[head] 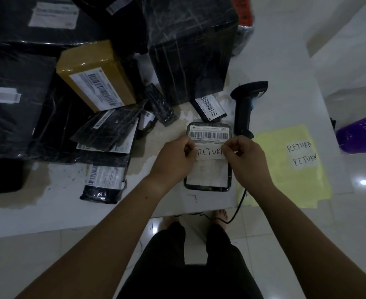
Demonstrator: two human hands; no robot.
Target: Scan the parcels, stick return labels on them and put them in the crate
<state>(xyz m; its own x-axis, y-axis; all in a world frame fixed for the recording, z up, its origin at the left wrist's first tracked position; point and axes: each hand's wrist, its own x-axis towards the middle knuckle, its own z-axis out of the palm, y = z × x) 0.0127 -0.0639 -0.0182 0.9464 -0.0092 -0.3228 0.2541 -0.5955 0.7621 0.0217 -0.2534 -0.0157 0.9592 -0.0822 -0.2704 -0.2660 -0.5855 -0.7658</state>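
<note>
- My left hand (pixel 173 157) pinches the left end of a white return label (pixel 209 153), with the fingers curled in on the paper.
- My right hand (pixel 245 156) pinches the right end the same way, so the label is held flat between the two hands.
- "RETUR" is handwritten on it; the right fingers hide the last letter.
- The small parcel (pixel 208 180) lies on the table (pixel 69 203) directly under both hands, its barcode strip (pixel 208 134) just beyond the fingertips. I cannot tell whether the label touches the parcel.
- The scanner (pixel 243 108) rests just beyond the right hand.
- A yellow sheet (pixel 270 175) lies just outside the right hand and carries two spare RETURN labels (pixel 301 153).
- The purple mesh crate (pixel 363 132) stands well out past that sheet.
- A pile of black-wrapped parcels (pixel 104 134) and a brown box (pixel 95 76) lie outside and beyond the left hand.
</note>
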